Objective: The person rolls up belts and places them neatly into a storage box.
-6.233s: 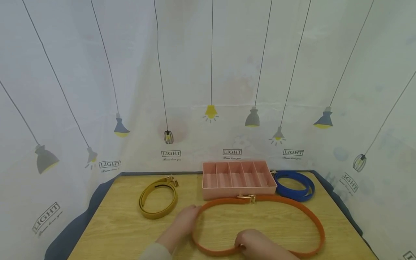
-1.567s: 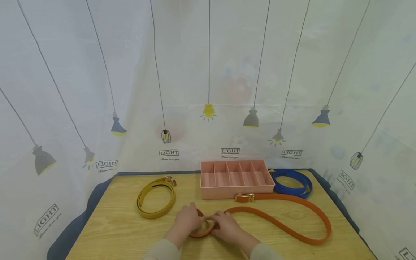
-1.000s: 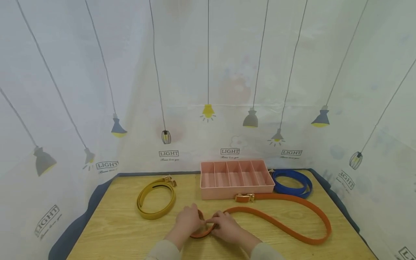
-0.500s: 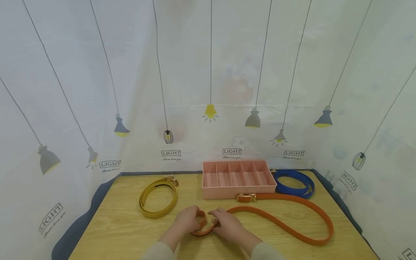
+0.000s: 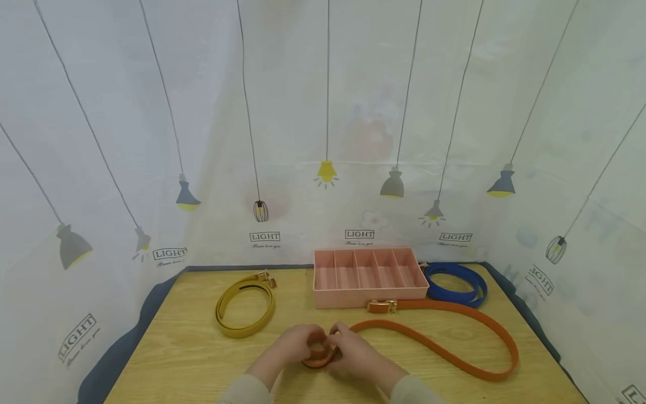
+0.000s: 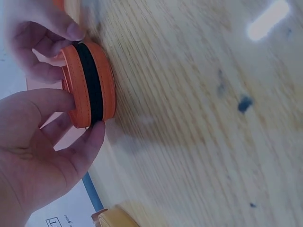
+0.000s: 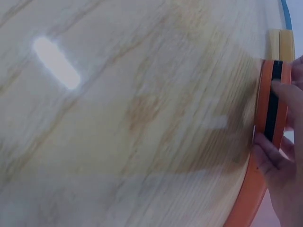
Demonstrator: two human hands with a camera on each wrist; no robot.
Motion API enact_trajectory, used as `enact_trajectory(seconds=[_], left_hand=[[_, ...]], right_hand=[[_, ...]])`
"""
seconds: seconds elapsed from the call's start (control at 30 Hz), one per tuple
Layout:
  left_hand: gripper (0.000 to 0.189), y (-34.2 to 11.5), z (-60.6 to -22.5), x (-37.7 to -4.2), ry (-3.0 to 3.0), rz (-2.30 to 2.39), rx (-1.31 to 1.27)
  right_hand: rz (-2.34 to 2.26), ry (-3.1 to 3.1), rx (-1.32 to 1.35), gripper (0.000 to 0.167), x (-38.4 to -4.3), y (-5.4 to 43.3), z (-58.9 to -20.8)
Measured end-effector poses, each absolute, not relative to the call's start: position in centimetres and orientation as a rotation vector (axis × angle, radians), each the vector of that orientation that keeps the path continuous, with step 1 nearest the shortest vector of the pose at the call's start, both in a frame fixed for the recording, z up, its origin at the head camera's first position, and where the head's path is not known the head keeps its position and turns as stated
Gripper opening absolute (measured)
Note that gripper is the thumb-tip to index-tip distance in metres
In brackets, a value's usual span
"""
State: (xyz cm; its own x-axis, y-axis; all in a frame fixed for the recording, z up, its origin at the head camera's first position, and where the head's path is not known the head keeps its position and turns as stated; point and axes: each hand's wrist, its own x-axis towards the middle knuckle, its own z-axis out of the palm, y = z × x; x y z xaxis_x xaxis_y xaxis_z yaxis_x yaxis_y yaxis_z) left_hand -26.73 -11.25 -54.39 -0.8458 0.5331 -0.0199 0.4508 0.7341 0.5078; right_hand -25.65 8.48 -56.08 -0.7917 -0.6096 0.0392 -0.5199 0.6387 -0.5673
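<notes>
An orange belt [image 5: 513, 350] lies on the table, one end wound into a small coil [image 6: 78, 85] between both hands. A black stripe runs around the coil's outer face in the wrist views. My left hand [image 5: 298, 343] grips the coil's left side, its thumb and fingertips at the edges. On the right side, my right hand [image 5: 355, 354] pinches the coil with thumb and fingers. From there the strap sweeps right in a wide loop, back to a gold buckle [image 5: 382, 306] in front of the pink tray. The hands hide part of the coil.
A pink tray [image 5: 370, 295] with several compartments stands at the back of the wooden table [image 5: 166, 359]. To its right lies a coiled blue belt [image 5: 456, 302]. At the left is a coiled yellow belt [image 5: 244, 331] with a buckle. A patterned curtain hangs behind.
The orange belt was a wide oval; its left part is now wound into a small coil. Both hands came together, and the coil has become smaller over the last second.
</notes>
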Motion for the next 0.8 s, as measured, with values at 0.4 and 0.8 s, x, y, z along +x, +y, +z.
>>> enact_trajectory(seconds=[0.4, 0.8], left_hand=[[0.045, -10.6, -54.2, -26.2, 2.728, 0.819, 0.709], [0.038, -10.6, -53.8, -25.7, 2.776, 0.895, 0.667]], right_hand=[[-0.750, 2.821, -0.960, 0.013, -25.1, 7.9, -55.2], [-0.831, 2.778, -1.005, 0.004, -25.3, 8.2, -55.6]])
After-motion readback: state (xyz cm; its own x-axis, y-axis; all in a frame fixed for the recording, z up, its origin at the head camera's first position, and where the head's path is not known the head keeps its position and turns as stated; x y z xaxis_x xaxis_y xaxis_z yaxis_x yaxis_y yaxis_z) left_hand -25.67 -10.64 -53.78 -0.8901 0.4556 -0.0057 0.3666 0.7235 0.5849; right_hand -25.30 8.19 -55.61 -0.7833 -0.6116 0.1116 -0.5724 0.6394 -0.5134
